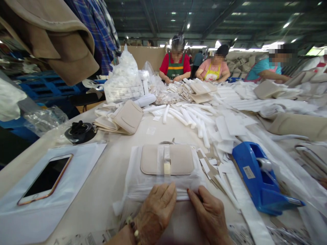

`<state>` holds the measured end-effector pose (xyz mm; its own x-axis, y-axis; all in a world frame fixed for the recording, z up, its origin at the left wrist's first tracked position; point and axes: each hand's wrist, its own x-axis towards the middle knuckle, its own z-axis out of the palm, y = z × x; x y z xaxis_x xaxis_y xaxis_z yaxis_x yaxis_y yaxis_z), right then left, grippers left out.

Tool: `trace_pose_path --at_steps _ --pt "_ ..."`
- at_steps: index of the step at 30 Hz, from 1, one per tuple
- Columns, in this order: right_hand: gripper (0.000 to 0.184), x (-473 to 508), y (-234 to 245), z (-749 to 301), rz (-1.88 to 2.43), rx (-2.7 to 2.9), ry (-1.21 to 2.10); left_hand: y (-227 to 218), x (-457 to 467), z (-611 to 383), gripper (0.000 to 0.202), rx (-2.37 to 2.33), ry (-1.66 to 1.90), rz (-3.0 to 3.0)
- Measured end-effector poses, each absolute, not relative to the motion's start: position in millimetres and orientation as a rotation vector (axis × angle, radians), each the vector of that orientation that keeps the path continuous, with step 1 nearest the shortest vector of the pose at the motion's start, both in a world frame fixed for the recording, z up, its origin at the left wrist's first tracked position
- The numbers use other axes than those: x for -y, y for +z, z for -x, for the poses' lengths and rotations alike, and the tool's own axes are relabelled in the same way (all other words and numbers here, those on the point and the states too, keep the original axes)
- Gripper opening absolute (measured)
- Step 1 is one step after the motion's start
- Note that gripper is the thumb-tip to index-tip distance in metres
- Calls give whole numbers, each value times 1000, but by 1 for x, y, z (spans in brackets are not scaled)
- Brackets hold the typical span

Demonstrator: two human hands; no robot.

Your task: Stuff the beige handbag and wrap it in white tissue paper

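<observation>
A beige wallet-like pouch (167, 159) lies on white wrapping paper (135, 183) in front of me, with a strip of tape (167, 160) running over its middle. My left hand (154, 212) and my right hand (208, 214) rest side by side on the near edge of the folded white paper, fingers lying flat and pressing it down. A beaded bracelet sits on my left wrist.
A blue tape dispenser (260, 180) stands to the right. A phone (46, 179) lies on a white sheet (84, 160) at left, a black round object (79, 132) behind it. Beige pouches (125, 117), white rolls (186, 115) and paper slips cover the table. Three people work at the far end.
</observation>
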<state>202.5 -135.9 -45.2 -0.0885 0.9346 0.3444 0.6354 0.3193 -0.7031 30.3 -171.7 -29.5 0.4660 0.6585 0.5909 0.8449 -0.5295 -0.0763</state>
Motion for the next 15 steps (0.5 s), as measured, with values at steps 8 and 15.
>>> trace_pose_path --at_steps 8,15 --pt "34 136 -51 -205 1369 1860 489 -44 158 -29 37 1088 -785 2584" --pt "33 135 -47 -203 1366 1800 530 -44 155 -30 40 1016 -577 2611"
